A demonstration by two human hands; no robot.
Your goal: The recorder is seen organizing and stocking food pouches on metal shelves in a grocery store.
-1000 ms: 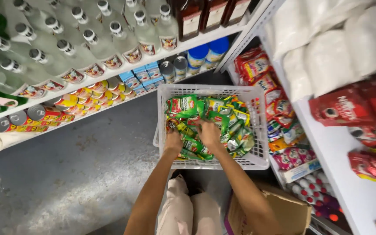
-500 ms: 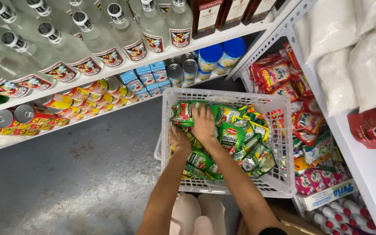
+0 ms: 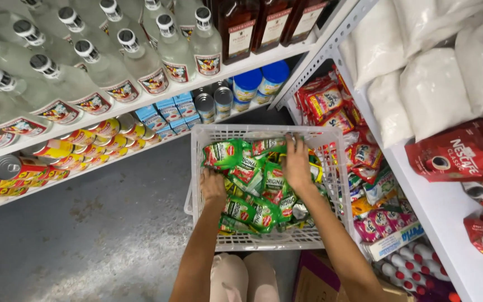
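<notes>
Both hands work in a white plastic lattice basket (image 3: 331, 184) heaped with green foil sachets (image 3: 252, 210): left hand (image 3: 212, 187) near its left wall, fingers buried, grip unclear; right hand (image 3: 297, 165) spread flat. The slippery sachets could spill over the rim.

A white plastic basket (image 3: 331, 184) filled with green sachets (image 3: 252, 184) sits low between two white metal shelving units above a grey concrete floor (image 3: 85, 240). On the long shelf (image 3: 157, 98) stand clear glass bottles (image 3: 141, 61) and brown bottles (image 3: 252, 25); the tier beneath holds yellow and red cans (image 3: 85, 134), small blue boxes (image 3: 169, 112), grey tins (image 3: 213, 103) and blue-lidded tubs (image 3: 261, 81). The side shelf (image 3: 437, 223) carries white bags (image 3: 420, 72) and red pouches (image 3: 454, 156), with mixed colourful packets (image 3: 359, 151) stacked below it.
</notes>
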